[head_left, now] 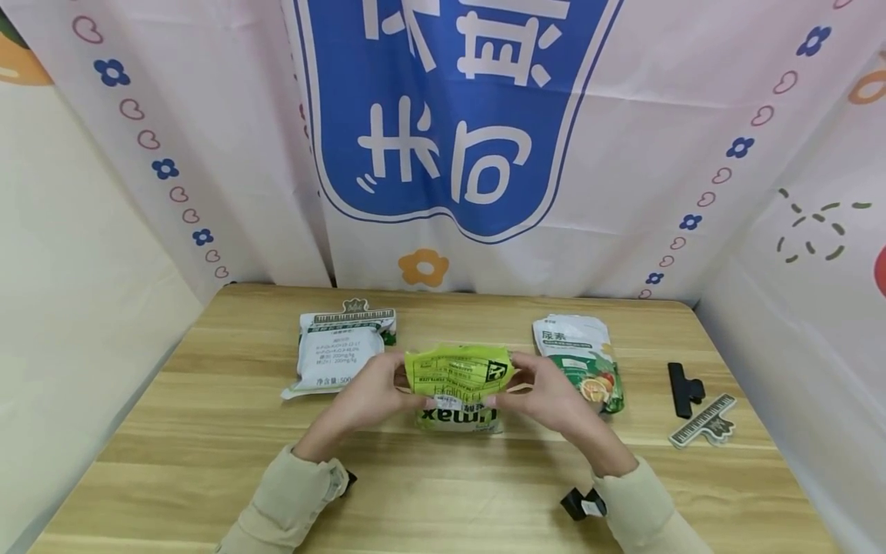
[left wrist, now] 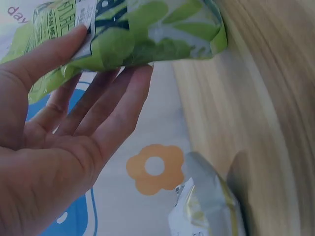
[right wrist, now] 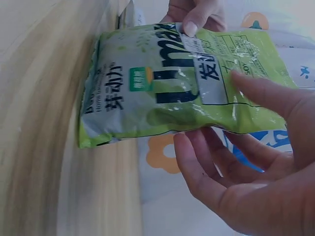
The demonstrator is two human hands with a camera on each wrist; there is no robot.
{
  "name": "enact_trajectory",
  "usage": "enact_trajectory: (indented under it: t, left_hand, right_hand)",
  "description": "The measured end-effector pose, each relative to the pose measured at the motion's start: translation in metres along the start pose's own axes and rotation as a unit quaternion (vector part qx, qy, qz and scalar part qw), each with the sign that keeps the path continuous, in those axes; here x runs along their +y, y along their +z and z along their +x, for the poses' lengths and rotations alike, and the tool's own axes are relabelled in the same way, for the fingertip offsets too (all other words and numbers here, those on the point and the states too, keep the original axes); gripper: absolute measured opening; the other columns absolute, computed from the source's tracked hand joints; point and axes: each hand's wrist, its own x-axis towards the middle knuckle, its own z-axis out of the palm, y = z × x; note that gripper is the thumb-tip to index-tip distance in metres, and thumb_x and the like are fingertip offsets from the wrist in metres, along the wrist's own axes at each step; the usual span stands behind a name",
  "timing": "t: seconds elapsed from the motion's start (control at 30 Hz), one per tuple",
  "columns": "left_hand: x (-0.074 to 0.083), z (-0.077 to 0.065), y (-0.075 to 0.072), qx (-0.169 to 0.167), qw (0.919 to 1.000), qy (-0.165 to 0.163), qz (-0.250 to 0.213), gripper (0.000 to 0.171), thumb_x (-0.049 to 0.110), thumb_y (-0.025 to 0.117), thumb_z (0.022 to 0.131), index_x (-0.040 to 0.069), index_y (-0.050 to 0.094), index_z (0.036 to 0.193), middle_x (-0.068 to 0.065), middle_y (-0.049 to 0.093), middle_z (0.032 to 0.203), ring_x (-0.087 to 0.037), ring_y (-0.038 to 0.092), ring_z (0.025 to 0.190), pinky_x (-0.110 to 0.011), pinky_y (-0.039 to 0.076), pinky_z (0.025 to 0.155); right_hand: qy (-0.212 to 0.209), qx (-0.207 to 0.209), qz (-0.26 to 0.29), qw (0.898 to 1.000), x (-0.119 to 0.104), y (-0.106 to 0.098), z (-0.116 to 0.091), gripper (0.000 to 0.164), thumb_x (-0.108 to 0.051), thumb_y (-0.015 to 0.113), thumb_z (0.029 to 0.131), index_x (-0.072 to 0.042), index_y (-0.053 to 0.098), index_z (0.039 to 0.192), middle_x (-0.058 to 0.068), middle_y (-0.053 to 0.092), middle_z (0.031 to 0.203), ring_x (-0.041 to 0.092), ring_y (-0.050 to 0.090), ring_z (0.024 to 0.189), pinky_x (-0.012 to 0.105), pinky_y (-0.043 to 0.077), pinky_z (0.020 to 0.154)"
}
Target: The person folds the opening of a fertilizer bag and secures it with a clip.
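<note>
A bright green fertilizer bag (head_left: 457, 368) stands on the table between both hands, its upper part folding toward the person. My left hand (head_left: 377, 390) grips its left side, thumb on the printed front and fingers behind. On the opposite side, my right hand (head_left: 554, 394) holds the bag the same way. In the right wrist view, the bag (right wrist: 147, 93) has its lower end at the wooden table, and the right thumb (right wrist: 256, 91) presses the label area. The left wrist view has the left fingers (left wrist: 118, 103) spread beneath the bag (left wrist: 162, 29).
Back left lies a white bag (head_left: 335, 360) with a piano-key clip (head_left: 354, 315) across its top. A white and green bag (head_left: 580, 362) lies beyond the right hand. At the right edge are a black clip (head_left: 681, 391) and another piano-key clip (head_left: 703, 422). A printed curtain (head_left: 623, 192) hangs behind the table.
</note>
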Motion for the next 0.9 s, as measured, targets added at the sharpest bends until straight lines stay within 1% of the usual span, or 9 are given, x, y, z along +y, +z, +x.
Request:
enact_trajectory:
  t: [0.13, 0.17, 0.27, 0.37, 0.57, 0.63, 0.73, 0.83, 0.9]
  left_hand:
    - [0.003, -0.003, -0.002, -0.015, 0.9982, 0.025, 0.053, 0.049, 0.011, 0.089, 0.082, 0.016, 0.071, 0.127, 0.001, 0.079, 0.104, -0.013, 0.075, 0.090, -0.027, 0.062, 0.080]
    - [0.004, -0.003, -0.002, -0.017, 0.9974, 0.029, 0.064, 0.049, 0.012, 0.089, 0.083, 0.018, 0.071, 0.128, 0.002, 0.079, 0.103, -0.012, 0.074, 0.088, -0.027, 0.062, 0.079]
    - [0.006, -0.005, -0.003, -0.022, 0.9955, 0.036, 0.085, 0.049, 0.013, 0.089, 0.083, 0.020, 0.070, 0.128, 0.004, 0.079, 0.102, -0.013, 0.074, 0.085, -0.026, 0.061, 0.075]
    - [0.006, -0.006, -0.004, -0.027, 0.9942, 0.046, 0.093, 0.050, 0.013, 0.089, 0.084, 0.019, 0.070, 0.129, 0.002, 0.080, 0.103, -0.016, 0.075, 0.086, -0.024, 0.061, 0.073]
    - [0.007, -0.008, -0.006, -0.034, 0.9934, 0.059, 0.093, 0.053, 0.022, 0.087, 0.087, 0.019, 0.068, 0.136, 0.002, 0.080, 0.109, -0.015, 0.076, 0.093, -0.022, 0.062, 0.081]
    - [0.008, -0.008, -0.007, -0.029, 0.9925, 0.067, 0.098, 0.051, 0.031, 0.085, 0.089, 0.021, 0.067, 0.137, 0.004, 0.080, 0.112, -0.012, 0.075, 0.096, -0.027, 0.063, 0.085]
    - [0.012, -0.008, -0.006, -0.012, 0.9918, 0.076, 0.103, 0.052, 0.044, 0.079, 0.093, 0.021, 0.066, 0.138, 0.005, 0.077, 0.116, -0.010, 0.074, 0.100, -0.037, 0.063, 0.092]
    - [0.016, -0.010, -0.004, 0.017, 0.9918, 0.080, 0.098, 0.052, 0.046, 0.076, 0.096, 0.023, 0.064, 0.140, 0.006, 0.074, 0.118, -0.010, 0.071, 0.102, -0.039, 0.062, 0.093]
    - [0.018, -0.011, -0.003, 0.036, 0.9920, 0.078, 0.092, 0.047, 0.043, 0.075, 0.097, 0.023, 0.065, 0.138, 0.006, 0.073, 0.120, -0.010, 0.070, 0.102, -0.036, 0.061, 0.092]
  right_hand:
    - [-0.027, 0.001, -0.003, 1.000, -0.006, -0.001, -0.003, 0.035, -0.029, 0.086, 0.088, -0.009, 0.071, 0.112, 0.011, 0.068, 0.113, 0.023, 0.071, 0.105, 0.033, 0.062, 0.088]
    - [-0.031, 0.002, 0.004, 1.000, -0.007, -0.001, -0.004, 0.034, -0.028, 0.086, 0.088, -0.011, 0.072, 0.113, 0.011, 0.069, 0.114, 0.024, 0.072, 0.104, 0.033, 0.062, 0.088]
    - [-0.034, 0.009, 0.019, 0.999, -0.010, 0.000, -0.006, 0.031, -0.026, 0.086, 0.088, -0.010, 0.072, 0.112, 0.013, 0.067, 0.113, 0.025, 0.074, 0.103, 0.030, 0.063, 0.087]
    - [-0.036, 0.018, 0.022, 0.999, -0.010, 0.002, -0.006, 0.036, -0.026, 0.086, 0.089, -0.011, 0.073, 0.118, 0.012, 0.069, 0.116, 0.023, 0.074, 0.103, 0.027, 0.063, 0.087]
    - [-0.061, 0.031, 0.008, 0.998, -0.009, 0.003, -0.005, 0.044, -0.027, 0.085, 0.089, -0.012, 0.073, 0.128, 0.010, 0.074, 0.120, 0.021, 0.073, 0.104, 0.025, 0.061, 0.090]
    - [-0.065, 0.038, 0.005, 0.997, -0.009, 0.003, -0.005, 0.039, -0.028, 0.085, 0.089, -0.013, 0.075, 0.124, 0.009, 0.074, 0.117, 0.020, 0.073, 0.104, 0.025, 0.061, 0.091]
    - [-0.073, 0.044, 0.006, 0.996, -0.010, 0.003, -0.004, 0.026, -0.027, 0.085, 0.089, -0.014, 0.077, 0.110, 0.007, 0.072, 0.110, 0.020, 0.073, 0.102, 0.028, 0.062, 0.090]
    - [-0.082, 0.042, 0.010, 0.996, -0.010, 0.002, -0.004, 0.018, -0.026, 0.085, 0.090, -0.017, 0.078, 0.104, 0.004, 0.073, 0.110, 0.021, 0.072, 0.101, 0.029, 0.062, 0.090]
    - [-0.084, 0.040, 0.014, 0.996, -0.011, 0.001, -0.004, 0.017, -0.026, 0.085, 0.090, -0.019, 0.079, 0.105, 0.003, 0.075, 0.111, 0.021, 0.073, 0.101, 0.029, 0.062, 0.089]
